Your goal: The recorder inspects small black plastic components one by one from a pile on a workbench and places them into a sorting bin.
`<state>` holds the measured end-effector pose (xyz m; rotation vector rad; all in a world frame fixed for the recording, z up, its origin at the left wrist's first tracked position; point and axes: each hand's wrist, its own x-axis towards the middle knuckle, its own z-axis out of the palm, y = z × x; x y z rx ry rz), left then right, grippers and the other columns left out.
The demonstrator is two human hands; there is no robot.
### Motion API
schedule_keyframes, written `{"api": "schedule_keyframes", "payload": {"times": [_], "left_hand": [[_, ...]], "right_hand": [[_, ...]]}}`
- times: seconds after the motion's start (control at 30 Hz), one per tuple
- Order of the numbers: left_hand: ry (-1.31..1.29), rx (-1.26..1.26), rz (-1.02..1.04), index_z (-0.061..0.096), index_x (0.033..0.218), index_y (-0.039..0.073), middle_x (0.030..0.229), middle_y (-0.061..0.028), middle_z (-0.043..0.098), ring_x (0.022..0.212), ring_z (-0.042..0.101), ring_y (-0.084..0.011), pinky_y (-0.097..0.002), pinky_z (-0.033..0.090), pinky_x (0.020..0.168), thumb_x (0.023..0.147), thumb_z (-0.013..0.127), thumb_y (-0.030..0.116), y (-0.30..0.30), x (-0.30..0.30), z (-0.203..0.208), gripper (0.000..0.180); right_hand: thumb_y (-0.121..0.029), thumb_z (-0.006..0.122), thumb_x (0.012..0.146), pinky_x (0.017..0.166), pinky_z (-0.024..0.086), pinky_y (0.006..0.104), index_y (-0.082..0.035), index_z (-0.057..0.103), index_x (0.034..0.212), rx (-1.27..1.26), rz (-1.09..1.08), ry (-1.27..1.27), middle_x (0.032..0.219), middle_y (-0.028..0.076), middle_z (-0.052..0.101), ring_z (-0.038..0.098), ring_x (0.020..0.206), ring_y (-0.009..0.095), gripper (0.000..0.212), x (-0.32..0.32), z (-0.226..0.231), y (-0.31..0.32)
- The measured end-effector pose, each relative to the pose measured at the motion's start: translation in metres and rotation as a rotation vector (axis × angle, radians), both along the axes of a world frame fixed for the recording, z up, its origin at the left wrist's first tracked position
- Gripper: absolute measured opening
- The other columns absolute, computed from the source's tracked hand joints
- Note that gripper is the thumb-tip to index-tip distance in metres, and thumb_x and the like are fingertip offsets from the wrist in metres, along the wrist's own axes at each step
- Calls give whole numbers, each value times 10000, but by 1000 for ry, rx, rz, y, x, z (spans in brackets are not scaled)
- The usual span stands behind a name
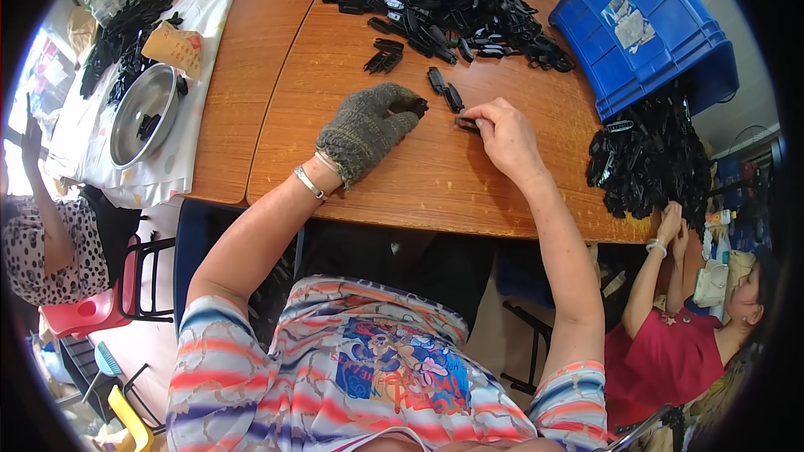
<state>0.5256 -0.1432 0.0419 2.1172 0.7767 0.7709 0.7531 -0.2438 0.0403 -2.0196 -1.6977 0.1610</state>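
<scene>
Striped shirt (385, 351) nearest. Loose clips (453, 97) slant lengthwise toward right hand (509, 136) — nearer, pinching dark piece (470, 126). Left hand (362, 130) left of clips — can't tell grip.

Tabletop (419, 184): wood-grained, glossy, with pale scuffs. Black pieces (444, 12): smooth, shiny, apparently plastic. Glove (360, 136): coarse, matt knitted cloth. Crate (674, 46): smooth plastic with a soft sheen. Bowl (138, 105): polished, reflective metal. Bracelet (310, 183): bright metal. Brown packet (173, 48): matt, creased, paper-like. Shirt (385, 297): matt printed cloth.
</scene>
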Motion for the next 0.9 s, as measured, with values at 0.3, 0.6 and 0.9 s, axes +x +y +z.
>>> {"api": "schedule_keyframes", "payload": {"times": [0.3,0.6,0.9], "left_hand": [[-148,-528,-39,696,1152,10,855,-35,697,670,593,-70,-216,464,540,939,688,119,-7,0,14,239],[-267,-669,-70,698,1132,40,870,-18,679,609,549,-64,-212,430,497,940,698,107,-10,-5,15,203],[-218,-582,-60,698,1163,62,842,2,648,630,552,-60,-205,431,496,942,704,130,-10,-7,19,232]], "right_hand": [[-19,728,852,743,554,373,-32,698,1062,40,104,-113,977,106,648,696,847,270,213,-9,4,-22],[20,690,905,651,523,221,23,633,1094,422,42,715,995,44,633,628,786,80,197,-77,3,-27],[11,698,914,656,518,216,19,634,1086,423,56,700,972,35,624,621,782,82,184,-81,-4,-17]]}}
